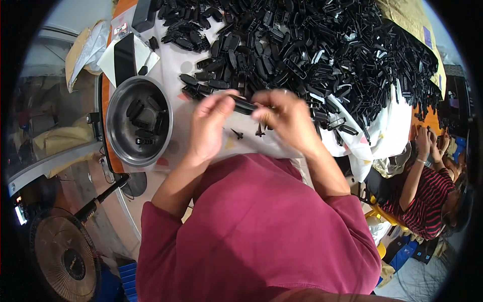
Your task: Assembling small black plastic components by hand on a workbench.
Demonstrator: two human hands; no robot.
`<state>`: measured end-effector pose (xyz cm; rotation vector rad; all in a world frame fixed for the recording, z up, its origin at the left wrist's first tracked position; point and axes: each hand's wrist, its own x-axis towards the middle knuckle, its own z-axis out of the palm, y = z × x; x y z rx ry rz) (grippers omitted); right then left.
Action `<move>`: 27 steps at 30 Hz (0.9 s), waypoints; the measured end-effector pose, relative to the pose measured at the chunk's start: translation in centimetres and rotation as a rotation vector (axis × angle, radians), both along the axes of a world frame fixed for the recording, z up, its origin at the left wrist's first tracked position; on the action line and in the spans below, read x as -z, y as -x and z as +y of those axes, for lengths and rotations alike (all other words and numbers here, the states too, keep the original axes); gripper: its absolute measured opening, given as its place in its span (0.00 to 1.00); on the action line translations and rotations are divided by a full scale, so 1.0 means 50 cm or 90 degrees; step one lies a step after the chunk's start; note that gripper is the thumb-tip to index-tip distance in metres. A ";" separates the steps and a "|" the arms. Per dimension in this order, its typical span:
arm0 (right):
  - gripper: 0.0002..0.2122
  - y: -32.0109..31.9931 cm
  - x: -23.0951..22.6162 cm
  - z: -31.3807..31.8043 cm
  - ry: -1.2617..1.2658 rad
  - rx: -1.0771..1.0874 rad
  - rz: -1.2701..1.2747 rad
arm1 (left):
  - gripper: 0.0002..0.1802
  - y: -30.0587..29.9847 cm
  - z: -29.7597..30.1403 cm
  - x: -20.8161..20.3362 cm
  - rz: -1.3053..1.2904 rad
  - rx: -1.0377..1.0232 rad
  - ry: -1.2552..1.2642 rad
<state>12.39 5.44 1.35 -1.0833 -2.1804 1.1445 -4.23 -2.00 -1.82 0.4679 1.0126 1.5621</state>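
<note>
An elongated black plastic piece [243, 104] spans the gap between my hands, above the cloth near the table's front edge. My left hand [207, 126] is closed on its left end, the thumb on top. At the other end, my right hand [291, 120] pinches it; motion blurs these fingers. Two small dark pointed pieces lie on the cloth just below, one [237, 134] between the hands and another [260, 131] beside my right hand. A large heap of similar black plastic pieces [302, 58] spreads behind my hands. What exact kind they are cannot be made out.
To the left stands a round metal bowl [112, 108] with several black pieces inside. Behind it lie a dark phone [125, 56] and white paper. A fan [73, 259] stands at lower left. A co-worker in a striped top [425, 199] sits at the right.
</note>
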 end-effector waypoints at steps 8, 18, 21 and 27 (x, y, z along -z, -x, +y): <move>0.13 -0.022 0.024 0.117 -0.602 0.166 -0.308 | 0.09 0.059 0.021 0.000 0.845 -0.058 0.046; 0.20 -0.020 -0.005 0.015 0.138 0.080 0.185 | 0.11 0.033 0.029 -0.042 1.014 0.255 -0.010; 0.14 -0.009 -0.026 -0.010 0.228 -0.012 0.274 | 0.13 0.021 0.023 -0.066 0.780 0.260 -0.092; 0.12 -0.006 -0.030 -0.024 0.164 -0.004 0.346 | 0.19 0.018 0.035 -0.064 0.485 0.090 -0.255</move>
